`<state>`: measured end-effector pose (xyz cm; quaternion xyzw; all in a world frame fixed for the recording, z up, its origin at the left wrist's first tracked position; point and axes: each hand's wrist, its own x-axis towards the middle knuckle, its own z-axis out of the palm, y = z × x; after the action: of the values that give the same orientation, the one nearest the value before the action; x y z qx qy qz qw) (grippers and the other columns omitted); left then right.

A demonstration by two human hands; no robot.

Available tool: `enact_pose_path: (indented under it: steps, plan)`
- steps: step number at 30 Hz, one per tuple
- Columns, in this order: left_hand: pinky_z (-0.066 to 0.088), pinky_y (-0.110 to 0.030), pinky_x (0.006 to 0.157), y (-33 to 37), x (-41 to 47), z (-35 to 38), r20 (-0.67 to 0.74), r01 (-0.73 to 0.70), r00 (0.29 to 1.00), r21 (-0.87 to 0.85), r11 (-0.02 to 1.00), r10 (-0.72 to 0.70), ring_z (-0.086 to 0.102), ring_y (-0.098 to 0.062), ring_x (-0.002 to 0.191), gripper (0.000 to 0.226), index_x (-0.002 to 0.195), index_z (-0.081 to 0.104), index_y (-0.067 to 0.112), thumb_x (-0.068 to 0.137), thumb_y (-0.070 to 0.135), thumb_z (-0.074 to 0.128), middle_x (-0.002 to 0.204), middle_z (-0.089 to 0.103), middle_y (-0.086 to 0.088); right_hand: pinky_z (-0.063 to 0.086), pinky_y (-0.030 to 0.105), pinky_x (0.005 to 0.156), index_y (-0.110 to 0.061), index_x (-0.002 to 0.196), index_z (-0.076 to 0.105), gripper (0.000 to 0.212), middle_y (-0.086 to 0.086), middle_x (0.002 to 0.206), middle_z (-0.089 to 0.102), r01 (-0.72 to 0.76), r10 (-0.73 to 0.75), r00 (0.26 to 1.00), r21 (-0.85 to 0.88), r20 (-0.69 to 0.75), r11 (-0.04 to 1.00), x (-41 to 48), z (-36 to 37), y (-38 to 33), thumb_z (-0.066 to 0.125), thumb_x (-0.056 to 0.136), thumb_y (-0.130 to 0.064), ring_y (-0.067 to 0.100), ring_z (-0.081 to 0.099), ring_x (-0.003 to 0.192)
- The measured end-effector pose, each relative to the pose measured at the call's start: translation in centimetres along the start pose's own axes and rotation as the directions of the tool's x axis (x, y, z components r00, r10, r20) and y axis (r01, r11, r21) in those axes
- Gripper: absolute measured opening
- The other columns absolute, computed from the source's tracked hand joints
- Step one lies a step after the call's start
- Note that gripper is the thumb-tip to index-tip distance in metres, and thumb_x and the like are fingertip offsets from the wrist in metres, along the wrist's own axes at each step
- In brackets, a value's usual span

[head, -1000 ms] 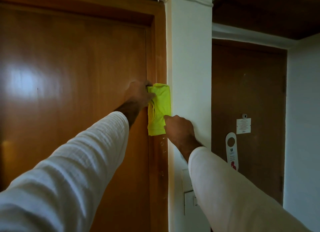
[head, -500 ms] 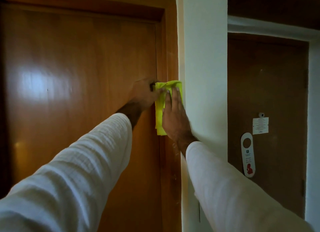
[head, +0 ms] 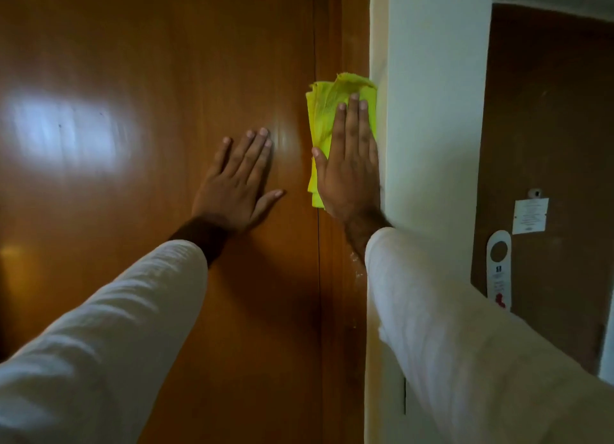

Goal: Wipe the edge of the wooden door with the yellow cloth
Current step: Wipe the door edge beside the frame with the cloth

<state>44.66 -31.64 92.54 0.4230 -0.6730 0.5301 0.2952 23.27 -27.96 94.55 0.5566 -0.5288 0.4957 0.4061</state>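
Both hands flat, fingers extended, neither one curled around anything. Left hand [head: 237,181] rests palm-down on the face of the wooden door [head: 149,78], fingers pointing up, thumb splayed toward the right, clear of the cloth. Right hand [head: 349,164] presses palm-flat over the yellow cloth [head: 324,111], pinning it against the door edge strip [head: 329,28]; fingers point up, thumb out to the left across the cloth.

Surroundings: white wall pillar [head: 432,111] runs vertically just right of the cloth, and the right hand's outer edge touches or nearly touches its corner, can't tell which. Second, darker door [head: 548,128] further right, set back, with a white paper notice [head: 530,215] and a white hanger tag [head: 498,271] with a round hole and red mark on it. White sleeves [head: 109,337] cover both forearms; the right sleeve hides the lower part of the pillar.

Cloth: long axis vertical, parallel to the door edge, top end above the fingertips, bottom end showing below the thumb. It sits on the strip between door panel and pillar, roughly mid-frame height.

Look: bright yellow-green, folded in several layers, layer edges visible along the left side, top edge rumpled and uneven. Middle hidden under the right hand. Pale smudges on the strip below the right wrist. Door is glossy, with a blurred light reflection at left.
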Motion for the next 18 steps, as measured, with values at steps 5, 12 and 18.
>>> enact_pose_path:
  steps: [5,12,18]
  plan:
    - [0.014,-0.055,0.131,0.0,-0.1,-0.2,-0.007,0.001,1.000,0.009,1.000,-0.001,0.008,-0.027,0.163,0.085,0.165,0.008,0.007,0.104,0.065,0.022,0.175,0.009,-0.012,0.019,0.043,0.126,-0.008,0.161,0.012,0.071,0.013,0.170,0.010,-0.018,0.019,0.999,-0.025,0.039,1.000,-5.1,0.5,0.1,0.034,0.106,-0.048,0.031,0.008,0.158]
    - [0.014,-0.055,0.131,0.0,0.0,-0.2,-0.018,-0.004,1.000,0.005,1.000,0.004,0.008,-0.029,0.163,0.085,0.165,0.006,0.007,0.104,0.065,0.020,0.175,0.008,-0.013,0.033,0.049,0.121,-0.004,0.157,0.026,0.067,0.018,0.166,0.021,-0.014,0.019,0.990,-0.035,0.137,0.999,-21.7,3.2,1.8,0.042,0.105,-0.042,0.034,0.019,0.155]
    - [0.014,-0.055,0.131,0.0,-0.1,-0.2,-0.029,-0.001,1.000,0.008,1.000,0.001,0.008,-0.028,0.163,0.086,0.165,0.005,0.007,0.104,0.066,0.017,0.175,0.007,-0.013,0.020,0.043,0.125,-0.004,0.151,0.030,0.070,0.017,0.166,0.009,-0.023,0.036,0.982,-0.074,0.184,0.997,-32.5,5.6,2.8,0.048,0.097,-0.044,0.036,0.027,0.150]
